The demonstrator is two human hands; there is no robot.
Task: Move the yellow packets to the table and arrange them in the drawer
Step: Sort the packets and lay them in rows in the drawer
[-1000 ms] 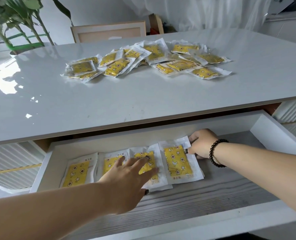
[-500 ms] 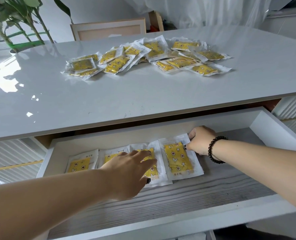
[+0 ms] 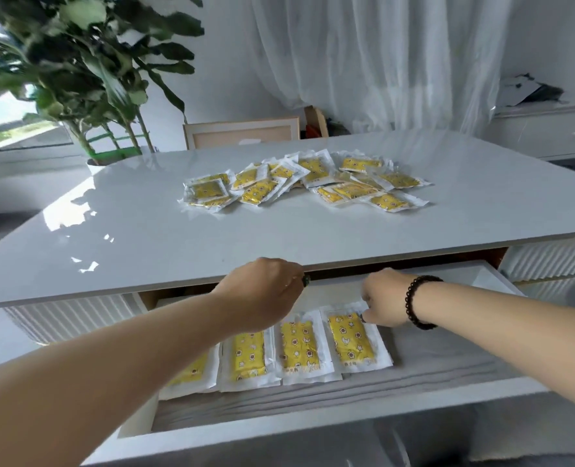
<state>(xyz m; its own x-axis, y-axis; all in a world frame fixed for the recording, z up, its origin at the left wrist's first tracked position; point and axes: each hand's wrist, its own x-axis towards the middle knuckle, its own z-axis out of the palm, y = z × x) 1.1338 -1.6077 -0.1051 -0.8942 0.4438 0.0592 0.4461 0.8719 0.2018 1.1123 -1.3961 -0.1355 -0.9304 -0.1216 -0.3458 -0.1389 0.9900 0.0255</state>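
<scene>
The white drawer (image 3: 313, 422) stands pulled out under the white table (image 3: 137, 230). Several yellow packets lie in a row on its grey floor. My right hand (image 3: 384, 298), with a black bead bracelet on the wrist, pinches the top right corner of the rightmost packet (image 3: 350, 339) with curled fingers. Raised above the row at the table's front edge, my left hand (image 3: 265, 291) has its fingers loosely curled downward and holds nothing. My left forearm hides part of the leftmost packet (image 3: 191, 374). A loose pile of yellow packets (image 3: 306, 183) lies on the far middle of the table.
A potted plant (image 3: 87, 72) stands at the table's far left corner. A chair back (image 3: 242, 133) shows behind the table, and a white cabinet (image 3: 545, 129) stands at the right. The right half of the drawer floor (image 3: 447, 352) is bare grey.
My left hand has lifted off the packets in the drawer and risen to the table's edge. The right hand stays at the rightmost packet's corner. The camera has tilted upward.
</scene>
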